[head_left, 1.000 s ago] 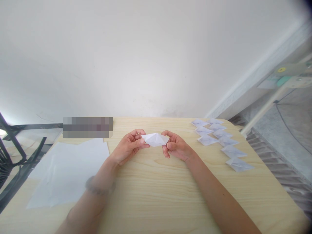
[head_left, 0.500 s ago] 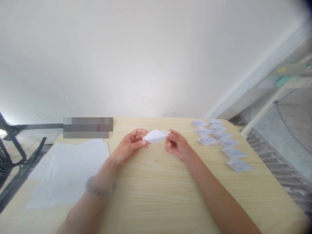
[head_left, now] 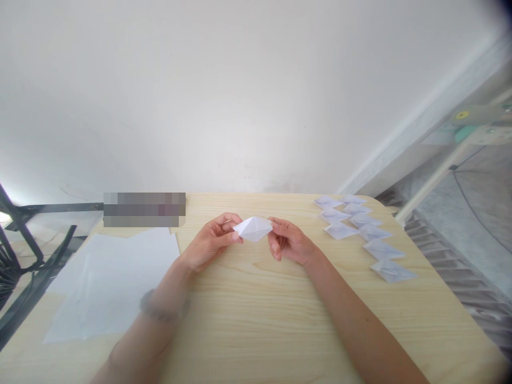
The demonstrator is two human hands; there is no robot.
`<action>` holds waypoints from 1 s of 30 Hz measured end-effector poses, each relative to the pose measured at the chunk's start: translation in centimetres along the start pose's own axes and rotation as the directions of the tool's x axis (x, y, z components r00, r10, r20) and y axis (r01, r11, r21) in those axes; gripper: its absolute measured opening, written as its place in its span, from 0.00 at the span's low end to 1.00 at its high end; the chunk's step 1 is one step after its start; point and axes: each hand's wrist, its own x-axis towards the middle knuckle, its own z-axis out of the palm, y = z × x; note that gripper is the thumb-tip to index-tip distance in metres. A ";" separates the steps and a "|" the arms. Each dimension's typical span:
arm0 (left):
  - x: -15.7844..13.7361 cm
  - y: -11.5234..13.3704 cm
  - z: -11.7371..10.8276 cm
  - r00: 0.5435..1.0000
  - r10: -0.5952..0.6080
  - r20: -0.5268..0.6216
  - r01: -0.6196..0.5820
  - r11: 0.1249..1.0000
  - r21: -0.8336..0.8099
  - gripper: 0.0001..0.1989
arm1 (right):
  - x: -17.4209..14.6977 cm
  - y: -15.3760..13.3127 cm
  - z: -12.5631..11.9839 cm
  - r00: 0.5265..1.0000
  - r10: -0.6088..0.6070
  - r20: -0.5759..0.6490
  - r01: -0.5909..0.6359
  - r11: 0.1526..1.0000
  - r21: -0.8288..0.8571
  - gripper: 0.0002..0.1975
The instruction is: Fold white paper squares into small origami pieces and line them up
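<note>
A white folded paper boat (head_left: 253, 229) is held above the middle of the table, with pointed ends to left and right and a peak on top. My left hand (head_left: 216, 236) pinches its left tip between thumb and fingers. At the other tip, the thumb and index finger of my right hand (head_left: 290, 240) close on the paper, the remaining fingers curled below. Off to the right lie several similar folded paper boats (head_left: 387, 249) in two slanting rows, touching or nearly so.
White paper sheets (head_left: 116, 282) lie on the left of the wooden table (head_left: 256, 320). Behind them is a blurred-out object (head_left: 144, 209). A white wall (head_left: 240, 96) borders the table's far edge. Black metal framing (head_left: 20, 256) stands at left, a pale pole (head_left: 434, 181) at right.
The boat's right end has come in toward the left, and its body looks wider and more opened. My right hand has shifted slightly left with it. My left hand has barely moved.
</note>
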 end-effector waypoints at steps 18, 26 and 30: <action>0.7 -0.6 0.0 0.950 0.045 -0.310 -0.018 0.996 0.087 0.13 | 0.7 0.8 1.7 0.819 -0.491 -0.298 0.250 0.772 -0.584 0.09; 0.7 -1.0 -0.5 0.883 0.238 -0.404 -0.117 0.946 0.302 0.14 | 1.1 1.0 1.4 0.673 -0.619 -0.404 0.220 0.689 -0.690 0.09; 0.6 -0.8 -0.5 0.876 0.303 -0.374 -0.083 0.860 0.503 0.12 | 1.1 1.0 1.4 0.685 -0.626 -0.372 0.228 0.670 -0.706 0.10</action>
